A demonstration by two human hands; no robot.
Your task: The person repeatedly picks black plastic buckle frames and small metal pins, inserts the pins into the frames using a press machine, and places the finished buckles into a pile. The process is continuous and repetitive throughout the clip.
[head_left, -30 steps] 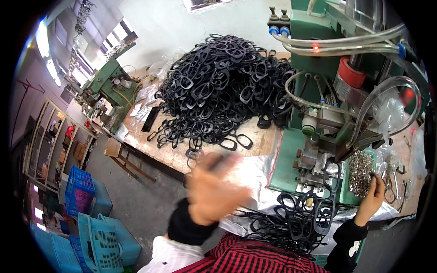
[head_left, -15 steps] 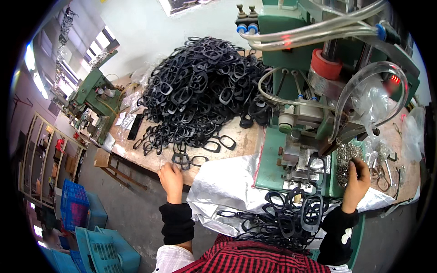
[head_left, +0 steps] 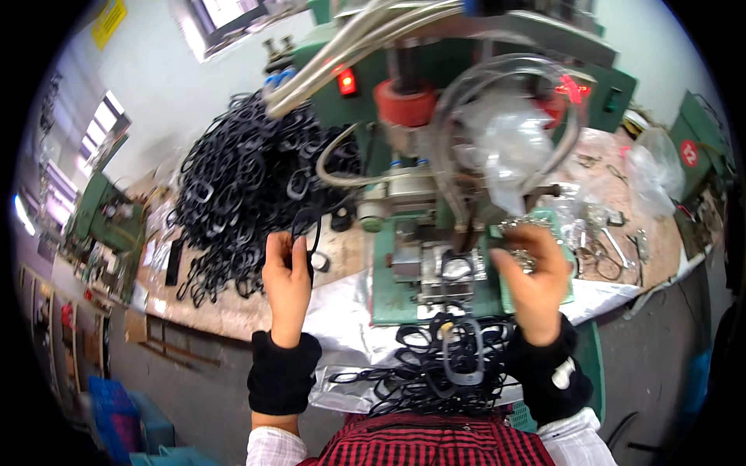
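Observation:
My left hand (head_left: 286,287) pinches a black eyeglass frame (head_left: 318,233) between thumb and fingers, raised in front of the big pile of eyeglass frames (head_left: 233,194). My right hand (head_left: 538,279) hovers at the green tray (head_left: 571,289) of small shiny metal parts (head_left: 527,260). Its fingers are curled and smeared by motion; whether they hold a part does not show. Between my hands, a green press (head_left: 385,299) has a metal fixture (head_left: 435,287), with one lens rim of another dark frame at it. More frames (head_left: 404,377) lie heaped over silver sheeting before my lap.
Clear hoses (head_left: 447,116) and a plastic bag (head_left: 505,147) hang by the press head. Scissors and loose tools (head_left: 614,248) lie on the table's right side. A dark phone-like slab (head_left: 174,260) rests left of the pile. Blue crates (head_left: 113,419) stand on the floor at left.
My left hand has risen from the table edge with an eyeglass frame in it. My right hand stays around the metal-parts tray. The view has swung to the right.

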